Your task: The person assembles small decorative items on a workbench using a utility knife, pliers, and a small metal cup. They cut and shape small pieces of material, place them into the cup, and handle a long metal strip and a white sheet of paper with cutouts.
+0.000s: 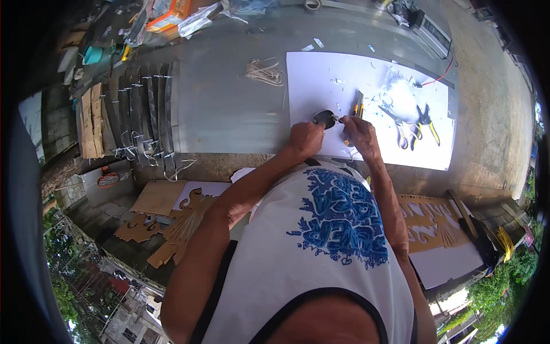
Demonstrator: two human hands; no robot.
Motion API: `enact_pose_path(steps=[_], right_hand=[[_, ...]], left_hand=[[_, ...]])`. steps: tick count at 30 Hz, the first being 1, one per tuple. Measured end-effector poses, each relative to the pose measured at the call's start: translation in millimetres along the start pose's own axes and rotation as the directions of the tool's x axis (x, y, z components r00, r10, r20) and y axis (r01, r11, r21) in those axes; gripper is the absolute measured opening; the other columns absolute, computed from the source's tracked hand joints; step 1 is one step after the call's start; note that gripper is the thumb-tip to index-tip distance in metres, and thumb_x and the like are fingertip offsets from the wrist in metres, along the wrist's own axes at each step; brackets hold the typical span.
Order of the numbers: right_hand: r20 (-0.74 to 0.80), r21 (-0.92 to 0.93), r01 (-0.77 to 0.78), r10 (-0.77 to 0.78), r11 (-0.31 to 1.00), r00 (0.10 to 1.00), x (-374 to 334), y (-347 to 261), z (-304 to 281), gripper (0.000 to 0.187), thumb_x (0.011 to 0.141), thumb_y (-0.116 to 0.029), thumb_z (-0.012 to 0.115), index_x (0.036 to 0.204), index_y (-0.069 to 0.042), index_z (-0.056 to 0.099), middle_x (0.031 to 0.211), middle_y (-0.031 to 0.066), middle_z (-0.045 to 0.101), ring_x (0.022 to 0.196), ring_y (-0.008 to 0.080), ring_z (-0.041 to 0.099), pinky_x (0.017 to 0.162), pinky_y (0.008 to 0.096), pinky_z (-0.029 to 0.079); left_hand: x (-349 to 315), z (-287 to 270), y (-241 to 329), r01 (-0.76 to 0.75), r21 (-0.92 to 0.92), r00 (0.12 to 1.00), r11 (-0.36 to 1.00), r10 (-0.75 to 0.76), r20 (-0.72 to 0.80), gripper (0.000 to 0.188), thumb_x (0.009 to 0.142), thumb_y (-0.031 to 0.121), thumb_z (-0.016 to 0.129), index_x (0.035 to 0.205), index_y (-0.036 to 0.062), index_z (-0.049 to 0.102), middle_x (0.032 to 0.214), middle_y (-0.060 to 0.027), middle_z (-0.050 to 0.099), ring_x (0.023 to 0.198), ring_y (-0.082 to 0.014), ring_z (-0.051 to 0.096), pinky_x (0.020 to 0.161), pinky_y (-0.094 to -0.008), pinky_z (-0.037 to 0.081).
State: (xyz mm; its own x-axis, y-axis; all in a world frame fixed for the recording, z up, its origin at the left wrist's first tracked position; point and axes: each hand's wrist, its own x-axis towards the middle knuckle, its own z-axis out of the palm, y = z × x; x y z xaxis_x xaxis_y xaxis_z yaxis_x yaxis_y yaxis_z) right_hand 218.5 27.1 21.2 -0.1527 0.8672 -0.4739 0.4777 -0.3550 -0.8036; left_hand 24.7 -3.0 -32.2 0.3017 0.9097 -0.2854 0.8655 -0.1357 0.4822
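My left hand is closed on a small black rounded piece at the near left of a white board. A short white strand shows at the right edge of that piece. There my right hand pinches, its fingertips close to the strand; a small dark tip shows at them. A yellow and black utility knife lies on the board, partly hidden by my right hand. Further right are scissors and yellow-handled pliers.
Left on the grey table lie several dark strips with white ties. A coil of pale cord rests left of the board. Clear plastic and scraps lie on it. Cut brown panels sit low on both sides.
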Motion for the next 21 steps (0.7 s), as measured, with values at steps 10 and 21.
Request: enact_pose_path(steps=[10, 21], right_hand=[[-0.011, -0.09, 0.221, -0.222, 0.971, 0.975, 19, 27, 15, 0.031, 0.093, -0.026, 0.063, 0.097, 0.003, 0.073, 0.082, 0.0149, 0.072, 0.073, 0.0243, 0.069, 0.068, 0.0373, 0.052], [0.182, -0.102, 0.356, -0.335, 0.929, 0.924, 43, 17, 2, 0.028, 0.093, -0.025, 0.064, 0.099, 0.0, 0.074, 0.073, 0.0091, 0.07, 0.061, 0.0163, 0.064, 0.058, 0.0328, 0.049]], left_hand=[[-10, 11, -9, -0.042, 0.01, 0.997, 0.999, 0.043, -0.063, 0.017, 0.087, 0.015, 0.056, 0.097, 0.0066, 0.067, 0.072, -0.0188, 0.069, 0.069, -0.038, 0.07, 0.06, -0.0521, 0.053], [-4, 21, 4, 0.079, 0.023, 0.983, 0.997, -0.074, -0.167, 0.011, 0.083, 0.016, 0.062, 0.079, 0.0095, 0.069, 0.074, -0.0149, 0.069, 0.074, -0.0352, 0.07, 0.066, -0.051, 0.053]])
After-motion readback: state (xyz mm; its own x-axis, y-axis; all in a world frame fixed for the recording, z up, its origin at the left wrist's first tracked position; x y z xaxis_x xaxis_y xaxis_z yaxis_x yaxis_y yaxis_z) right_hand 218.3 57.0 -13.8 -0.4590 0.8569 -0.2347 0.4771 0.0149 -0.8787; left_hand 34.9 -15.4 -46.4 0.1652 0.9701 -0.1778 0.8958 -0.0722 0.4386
